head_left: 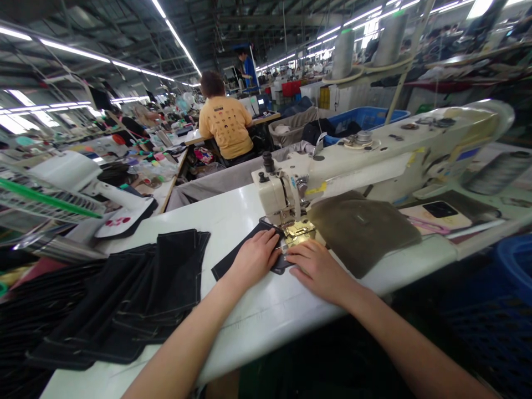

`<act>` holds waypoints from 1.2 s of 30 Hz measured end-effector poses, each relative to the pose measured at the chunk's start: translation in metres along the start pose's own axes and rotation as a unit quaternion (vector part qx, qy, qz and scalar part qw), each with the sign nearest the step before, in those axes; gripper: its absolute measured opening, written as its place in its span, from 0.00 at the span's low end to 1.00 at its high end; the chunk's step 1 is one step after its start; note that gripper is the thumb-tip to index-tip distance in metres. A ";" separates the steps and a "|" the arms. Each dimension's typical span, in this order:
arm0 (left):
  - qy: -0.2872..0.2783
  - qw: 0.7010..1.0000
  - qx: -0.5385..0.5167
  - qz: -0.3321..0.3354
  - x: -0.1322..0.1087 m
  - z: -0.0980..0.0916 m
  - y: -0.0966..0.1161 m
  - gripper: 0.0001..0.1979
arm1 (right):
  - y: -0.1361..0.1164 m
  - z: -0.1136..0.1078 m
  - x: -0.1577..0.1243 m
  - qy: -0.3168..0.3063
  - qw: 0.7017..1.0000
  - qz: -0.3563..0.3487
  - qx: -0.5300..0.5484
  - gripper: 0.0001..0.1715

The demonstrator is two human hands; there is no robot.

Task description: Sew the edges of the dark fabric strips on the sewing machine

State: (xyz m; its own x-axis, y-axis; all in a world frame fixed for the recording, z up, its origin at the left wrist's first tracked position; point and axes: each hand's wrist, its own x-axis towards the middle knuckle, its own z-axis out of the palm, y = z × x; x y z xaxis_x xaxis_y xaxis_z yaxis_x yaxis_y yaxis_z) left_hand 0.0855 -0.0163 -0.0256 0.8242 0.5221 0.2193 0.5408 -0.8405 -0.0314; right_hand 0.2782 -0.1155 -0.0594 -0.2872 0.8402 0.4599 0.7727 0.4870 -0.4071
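Two hands spread flat on black fabric, white sewing table; factory hall beyond.

White sewing table is pretty packed: big stack of black denim panels, the sewing machine, and a floppy olive fabric piece right next to it.

Black denim panel with pale stitching, white sewing table, mustard-yellow T-shirt with dark motifs, blue crate
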 end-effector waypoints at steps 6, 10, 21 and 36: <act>-0.023 1.000 0.000 -0.008 0.002 -0.005 0.000 0.18 | 0.001 -0.001 0.002 0.003 1.000 -0.006 -0.002 0.12; -0.052 0.998 -0.010 -0.019 0.002 -0.013 0.003 0.21 | -0.001 -0.004 0.002 0.017 1.000 0.001 -0.007 0.13; -0.027 0.997 -0.077 0.012 -0.004 -0.009 0.028 0.17 | -0.010 -0.009 -0.007 0.018 0.999 0.005 -0.033 0.15; -0.040 0.994 -0.090 0.044 -0.003 -0.011 0.010 0.19 | -0.020 -0.003 -0.010 0.027 0.997 0.058 -0.050 0.15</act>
State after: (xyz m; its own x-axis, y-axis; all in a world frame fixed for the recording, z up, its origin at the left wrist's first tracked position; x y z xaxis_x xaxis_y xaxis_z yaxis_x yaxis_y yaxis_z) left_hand 0.0867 -0.0279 -0.0156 0.8819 0.4486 0.1447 0.4324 -0.8922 0.1304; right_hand 0.2671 -0.1340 -0.0533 -0.1643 0.8736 0.4582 0.8523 0.3595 -0.3799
